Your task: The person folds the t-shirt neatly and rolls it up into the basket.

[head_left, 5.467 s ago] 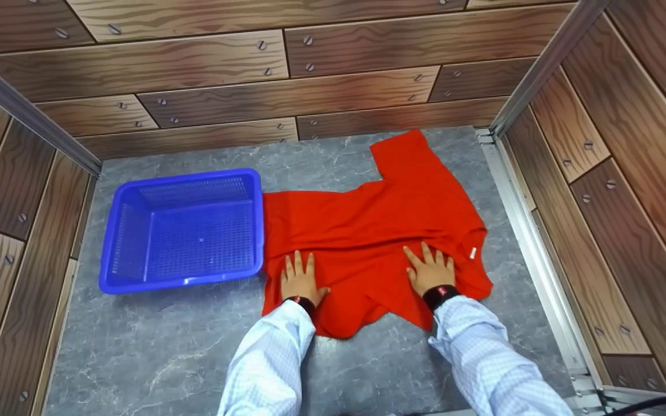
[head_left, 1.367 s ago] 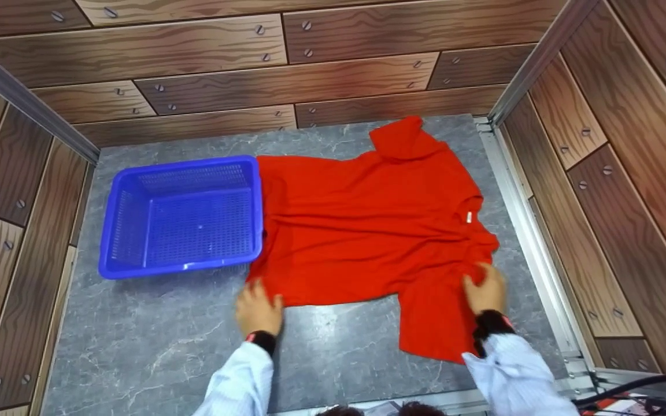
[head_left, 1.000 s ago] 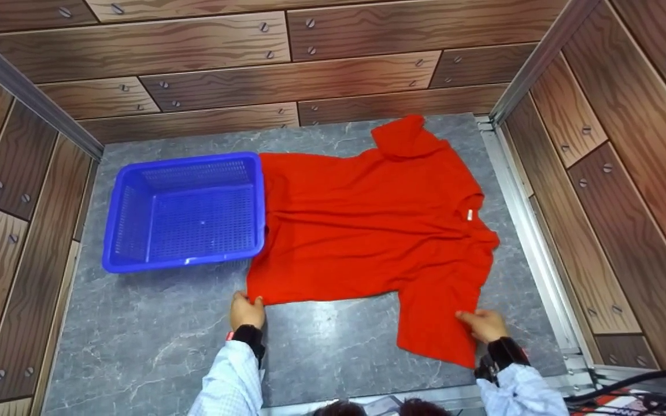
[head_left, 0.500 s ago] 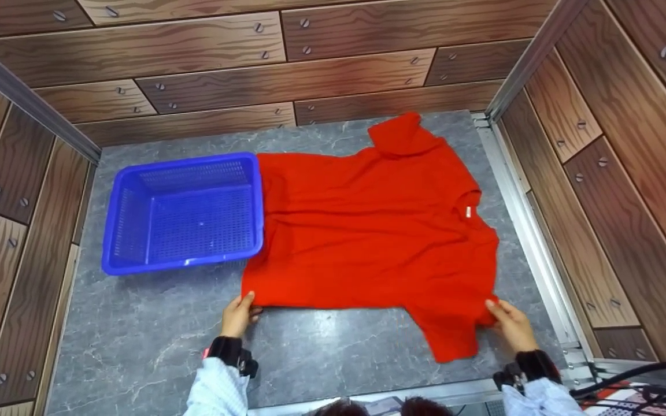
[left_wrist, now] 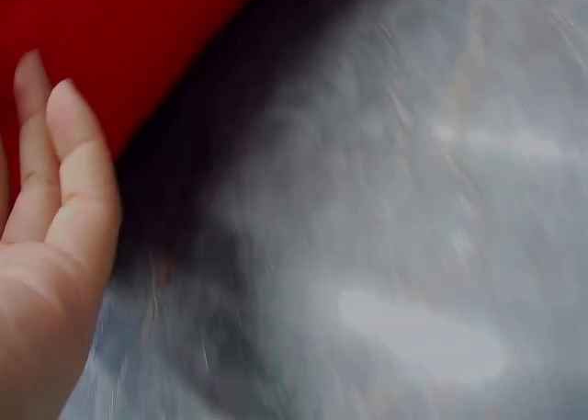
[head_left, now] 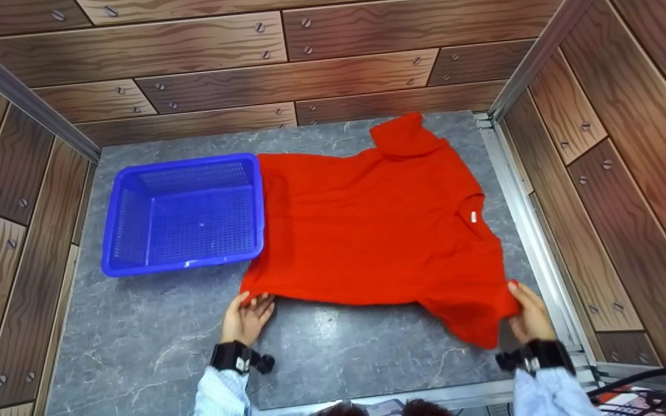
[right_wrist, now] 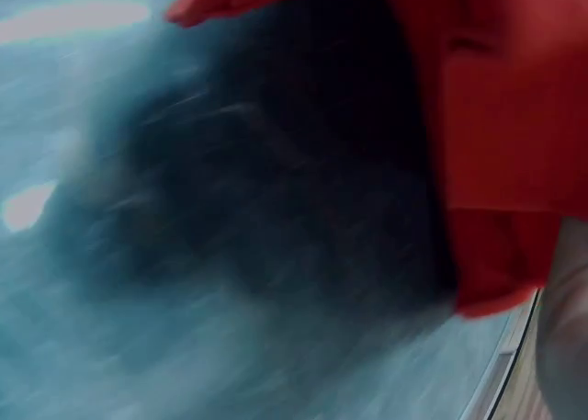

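Note:
A red T-shirt (head_left: 362, 231) lies spread on the grey marbled table, collar and white label (head_left: 473, 217) to the right, hem to the left beside the basket. The near corner of the hem is pinched by my left hand (head_left: 245, 320), whose other fingers extend under the cloth; they show against it in the left wrist view. At the shirt's near right, my right hand (head_left: 532, 318) pinches the sleeve end, and the rest of that sleeve droops toward the table. In the right wrist view the raised red cloth (right_wrist: 514, 135) casts a dark shadow, with only a finger at the edge.
A blue plastic basket (head_left: 182, 264) stands left of the shirt, its right rim over the hem. Wood-patterned walls (head_left: 217, 92) close the back and both sides. A metal rail (head_left: 532, 248) runs along the right edge, and black cables (head_left: 645, 375) lie at the lower right.
Earlier both hands pressed flat on the bunched shirt; its near half now spreads toward me. Lately the right hand has moved right with the sleeve, the near edge has lifted, and the creases have smoothed.

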A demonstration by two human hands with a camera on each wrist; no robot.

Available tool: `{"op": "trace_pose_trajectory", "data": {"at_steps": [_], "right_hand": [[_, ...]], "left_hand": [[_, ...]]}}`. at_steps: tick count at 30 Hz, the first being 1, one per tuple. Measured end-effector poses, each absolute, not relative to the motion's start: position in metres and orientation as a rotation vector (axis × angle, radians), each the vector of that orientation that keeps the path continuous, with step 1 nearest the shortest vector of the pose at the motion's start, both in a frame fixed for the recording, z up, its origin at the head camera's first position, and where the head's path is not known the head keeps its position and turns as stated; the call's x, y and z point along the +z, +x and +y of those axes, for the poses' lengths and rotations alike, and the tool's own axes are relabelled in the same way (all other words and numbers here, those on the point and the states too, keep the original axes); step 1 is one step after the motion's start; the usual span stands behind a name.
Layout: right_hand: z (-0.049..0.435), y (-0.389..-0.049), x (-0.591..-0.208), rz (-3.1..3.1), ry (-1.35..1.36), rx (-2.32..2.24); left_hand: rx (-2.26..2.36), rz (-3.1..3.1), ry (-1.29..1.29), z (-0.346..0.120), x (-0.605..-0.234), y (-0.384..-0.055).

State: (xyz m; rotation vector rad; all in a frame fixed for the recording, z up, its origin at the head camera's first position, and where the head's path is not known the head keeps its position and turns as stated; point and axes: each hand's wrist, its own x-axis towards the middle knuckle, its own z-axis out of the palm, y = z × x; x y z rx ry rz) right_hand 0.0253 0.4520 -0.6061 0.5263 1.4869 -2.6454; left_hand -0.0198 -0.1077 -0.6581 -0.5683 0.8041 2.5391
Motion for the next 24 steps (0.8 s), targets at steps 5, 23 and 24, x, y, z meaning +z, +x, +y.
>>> {"op": "trace_pose_trajectory", "data": {"at_steps": [5, 23, 24], "right_hand": [[0.454, -0.025, -0.601, 1.447, 0.592, -2.643], [0.442, -0.134, -0.605, 2.112, 0.978, -1.978], [0.439, -0.135, -0.603, 2.176, 0.991, -1.886]], "left_hand": [[2.603, 0.85, -0.573, -0.091, -0.663, -0.049], [2.499, 1.551, -0.873, -0.044, -0.666, -0.114], [2.479, 1.594, -0.891, -0.043, -0.666, -0.116]]}}
